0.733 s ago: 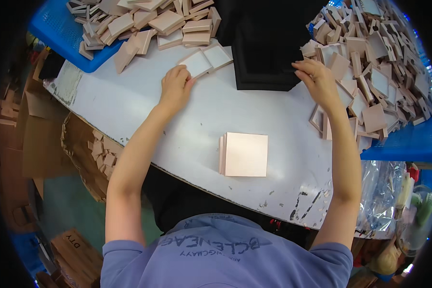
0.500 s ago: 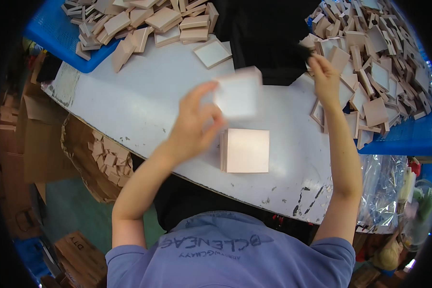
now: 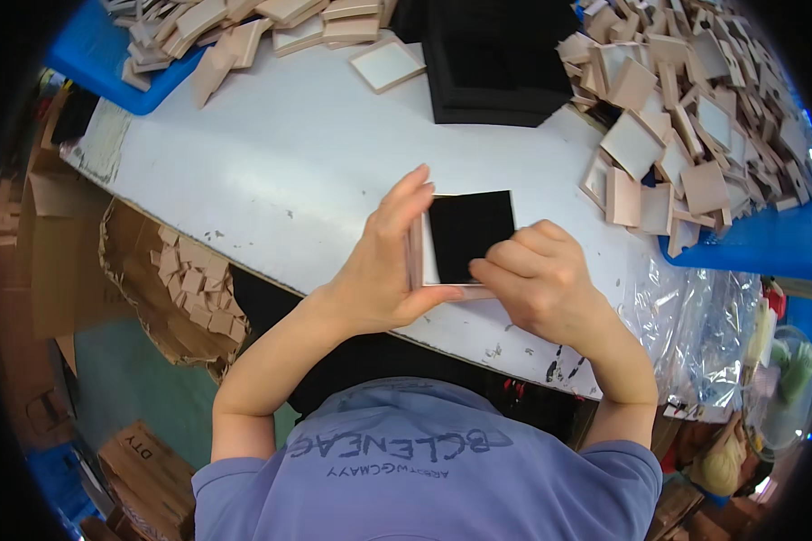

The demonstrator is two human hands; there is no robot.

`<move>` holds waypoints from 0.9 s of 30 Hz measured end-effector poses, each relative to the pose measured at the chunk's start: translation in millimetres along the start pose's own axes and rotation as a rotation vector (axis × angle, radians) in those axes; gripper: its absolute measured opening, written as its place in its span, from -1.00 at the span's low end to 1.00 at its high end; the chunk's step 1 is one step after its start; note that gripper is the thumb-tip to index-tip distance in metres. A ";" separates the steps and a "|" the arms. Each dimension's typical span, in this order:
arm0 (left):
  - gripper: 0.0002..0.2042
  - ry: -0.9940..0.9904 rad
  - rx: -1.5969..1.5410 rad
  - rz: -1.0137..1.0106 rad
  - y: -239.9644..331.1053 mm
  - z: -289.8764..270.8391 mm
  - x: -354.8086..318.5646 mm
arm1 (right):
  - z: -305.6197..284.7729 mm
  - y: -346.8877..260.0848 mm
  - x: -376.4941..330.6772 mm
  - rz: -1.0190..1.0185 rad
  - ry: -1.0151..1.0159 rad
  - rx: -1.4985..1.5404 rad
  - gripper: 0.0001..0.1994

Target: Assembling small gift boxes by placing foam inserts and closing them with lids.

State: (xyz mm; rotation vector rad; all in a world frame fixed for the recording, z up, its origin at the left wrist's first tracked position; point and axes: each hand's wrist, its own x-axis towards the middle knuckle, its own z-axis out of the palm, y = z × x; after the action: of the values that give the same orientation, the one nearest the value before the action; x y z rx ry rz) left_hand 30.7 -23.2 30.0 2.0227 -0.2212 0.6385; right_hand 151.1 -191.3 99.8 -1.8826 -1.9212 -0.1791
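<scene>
My left hand (image 3: 383, 266) grips the left edge of a small square pink box tray (image 3: 421, 257), held up over the white table (image 3: 271, 171). My right hand (image 3: 537, 279) pinches a black square foam pad (image 3: 469, 230) that lies in the tray's opening, covering most of it. Both hands meet at the tray near the table's front edge. The pink stack seen earlier on the table is hidden behind my hands.
A stack of black foam pads (image 3: 501, 59) stands at the back middle. Several pink trays lie heaped at the right (image 3: 686, 117) and in a blue bin (image 3: 198, 32) at the back left. A single tray (image 3: 386, 63) lies beside the black stack. Cardboard boxes with pink pieces (image 3: 185, 279) sit below left.
My left hand took a pink tray from the back and brought it toward me. My right hand came in from the right heap with a black pad, now set in the tray.
</scene>
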 end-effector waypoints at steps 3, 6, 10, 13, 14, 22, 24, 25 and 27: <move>-0.01 -0.022 0.019 0.026 -1.2 0.9 3.8 | -2.0 1.5 -2.0 0.026 -0.090 0.095 -0.75; -0.04 -0.012 0.023 0.043 9.2 -1.1 2.4 | -4.7 12.5 -5.1 0.134 0.044 0.349 -0.69; -0.37 -0.283 0.336 0.025 24.5 -9.5 1.5 | -49.9 84.8 -52.2 0.484 -0.070 -0.140 -0.44; -0.53 -0.246 0.265 -0.001 22.5 -5.8 3.2 | -59.6 132.7 -104.0 0.841 -0.401 -0.420 -0.19; -0.54 -0.238 0.251 -0.024 23.6 -5.1 3.6 | -54.2 138.1 -108.5 0.832 -0.399 -0.419 -0.19; -0.61 -0.272 0.267 0.022 29.9 -5.6 1.9 | -40.6 151.3 -106.8 0.777 -0.309 -0.355 -0.27; -0.59 -0.334 0.294 0.001 33.1 -8.0 5.3 | -39.3 156.7 -107.6 0.812 -0.335 -0.346 -0.24; -0.58 -0.322 0.324 -0.009 35.0 -8.5 5.3 | -39.7 157.9 -105.4 0.839 -0.364 -0.327 -0.21; -0.57 -0.310 0.351 -0.011 35.1 -7.6 4.6 | -43.2 156.6 -96.5 0.874 -0.414 -0.346 -0.20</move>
State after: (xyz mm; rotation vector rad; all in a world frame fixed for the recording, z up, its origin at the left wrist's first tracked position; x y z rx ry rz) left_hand 17.8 -34.3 61.9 2.4590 -0.2962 0.3711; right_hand 310.8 -286.7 67.2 -2.9904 -1.1339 0.1782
